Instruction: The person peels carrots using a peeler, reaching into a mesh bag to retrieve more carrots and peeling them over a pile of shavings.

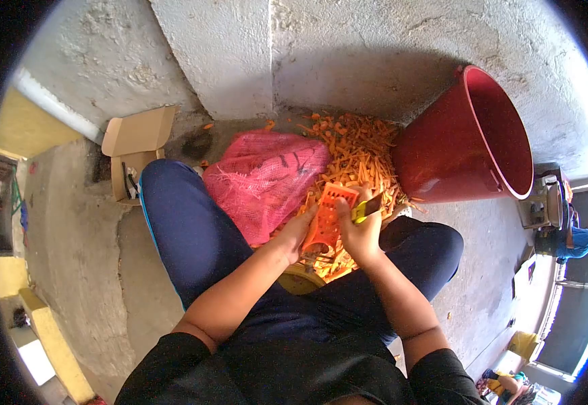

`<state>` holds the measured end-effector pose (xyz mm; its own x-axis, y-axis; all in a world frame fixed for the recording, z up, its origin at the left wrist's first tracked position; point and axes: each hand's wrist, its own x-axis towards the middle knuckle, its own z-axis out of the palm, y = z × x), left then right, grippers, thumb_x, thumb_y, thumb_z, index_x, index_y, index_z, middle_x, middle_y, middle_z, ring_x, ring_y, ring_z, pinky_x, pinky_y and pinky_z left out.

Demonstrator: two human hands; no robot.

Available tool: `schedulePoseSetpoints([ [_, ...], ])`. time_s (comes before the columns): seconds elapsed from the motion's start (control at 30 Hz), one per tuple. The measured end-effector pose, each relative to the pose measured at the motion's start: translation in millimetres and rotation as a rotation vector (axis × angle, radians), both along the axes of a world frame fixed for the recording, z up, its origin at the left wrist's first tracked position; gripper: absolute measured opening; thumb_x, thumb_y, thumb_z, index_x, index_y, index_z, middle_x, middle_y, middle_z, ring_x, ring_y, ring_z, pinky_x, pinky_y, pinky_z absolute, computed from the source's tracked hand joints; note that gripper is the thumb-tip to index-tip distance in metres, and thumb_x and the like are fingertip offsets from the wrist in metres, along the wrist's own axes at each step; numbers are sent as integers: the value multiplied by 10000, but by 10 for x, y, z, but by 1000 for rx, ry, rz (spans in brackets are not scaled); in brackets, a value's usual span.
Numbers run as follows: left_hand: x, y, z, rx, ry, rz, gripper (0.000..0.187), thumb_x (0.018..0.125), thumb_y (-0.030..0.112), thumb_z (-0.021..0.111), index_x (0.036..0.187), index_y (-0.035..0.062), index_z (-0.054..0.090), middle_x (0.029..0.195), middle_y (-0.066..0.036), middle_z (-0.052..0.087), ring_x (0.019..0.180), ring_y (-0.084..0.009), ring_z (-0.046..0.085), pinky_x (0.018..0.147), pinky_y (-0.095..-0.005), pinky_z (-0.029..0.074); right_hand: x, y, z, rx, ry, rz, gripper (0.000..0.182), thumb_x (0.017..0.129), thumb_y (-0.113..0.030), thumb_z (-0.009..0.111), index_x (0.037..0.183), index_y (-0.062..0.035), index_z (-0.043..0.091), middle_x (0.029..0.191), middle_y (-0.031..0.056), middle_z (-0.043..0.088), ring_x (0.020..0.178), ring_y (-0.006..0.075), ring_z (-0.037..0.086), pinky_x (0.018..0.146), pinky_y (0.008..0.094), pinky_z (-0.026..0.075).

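Observation:
An orange perforated plastic piece that looks like a grater (329,214) is held up between my two hands over a heap of orange shreds. My left hand (297,233) is closed round its left side. Closed at its right side is my right hand (360,233), with the thumb against the perforated face. That same hand also holds a yellow tool with a dark flat end (361,212). Beneath my hands, a yellow rounded rim (301,280) shows between my legs. A pink mesh sack (263,179) lies just beyond my left hand.
Orange shreds and peelings (358,145) are heaped against the wall. A large dark-red bucket (442,145) leans on its side at the right. An open cardboard box (135,152) sits at the left. Other people (577,239) are far off at the right.

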<state>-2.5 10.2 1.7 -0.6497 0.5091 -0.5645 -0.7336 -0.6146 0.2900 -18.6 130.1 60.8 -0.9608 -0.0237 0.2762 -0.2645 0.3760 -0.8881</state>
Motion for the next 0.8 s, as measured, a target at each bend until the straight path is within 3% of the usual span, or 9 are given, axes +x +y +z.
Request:
schedulePoseSetpoints([
  [0.03,4,-7,-22,-28,31,-4,340,882,288,334,1077,49,478,972,-100,577,824,-197,585,726,-337,487,37,-34,59,-21,-121,2,185,774,-92,564,917,-10,482,657,152,563,572,259,576,525,306,445],
  [0.2,29,23,-185,-4,88,-89,326,873,297,358,1046,53,488,921,-88,581,770,-174,586,674,-301,492,-49,9,35,205,94,-92,178,755,-103,585,860,-18,468,606,174,537,535,315,553,466,350,420],
  [0.3,67,-65,138,-137,143,-231,350,865,342,381,1048,61,483,840,-65,564,749,-147,565,654,-277,476,-509,386,-99,280,217,-462,213,747,-141,606,752,-18,433,576,147,504,485,258,489,467,347,401],
  [0.37,100,-116,222,-165,195,-272,380,853,374,404,1061,64,474,804,-51,542,753,-131,544,656,-269,459,-832,770,-68,249,266,-655,203,775,-188,583,808,-17,479,626,136,522,516,223,465,506,320,410],
  [0.43,93,-113,104,-79,274,-253,420,835,405,432,1078,64,463,786,-40,515,767,-117,523,663,-262,441,-940,1027,46,200,87,-778,209,792,-185,563,885,-9,500,722,129,561,626,176,508,595,287,422],
  [0.5,50,-134,231,-168,334,-204,440,804,359,503,1111,50,440,850,-47,517,791,-122,515,689,-266,432,-894,1079,55,51,79,-716,215,801,-195,556,878,-1,501,741,107,559,661,158,507,622,286,418],
  [0.63,26,-137,371,-539,607,-158,396,754,173,589,1094,32,445,898,-36,524,774,-107,511,671,-244,427,-709,838,2,49,179,-527,175,821,-175,534,860,-6,512,721,33,519,649,101,473,604,239,398],
  [0.67,7,-156,277,-610,660,-219,494,699,104,629,1136,25,414,941,-39,515,810,-109,506,736,-241,408,-661,776,30,57,140,-480,170,820,-171,534,862,-8,514,728,35,524,658,100,474,606,241,399],
  [0.8,-8,-114,225,-616,643,-90,459,730,157,621,1122,16,429,899,-24,518,805,-100,498,742,-233,396,-542,659,77,144,-102,-173,147,785,-124,556,870,-16,504,698,89,539,625,143,481,588,278,408],
])
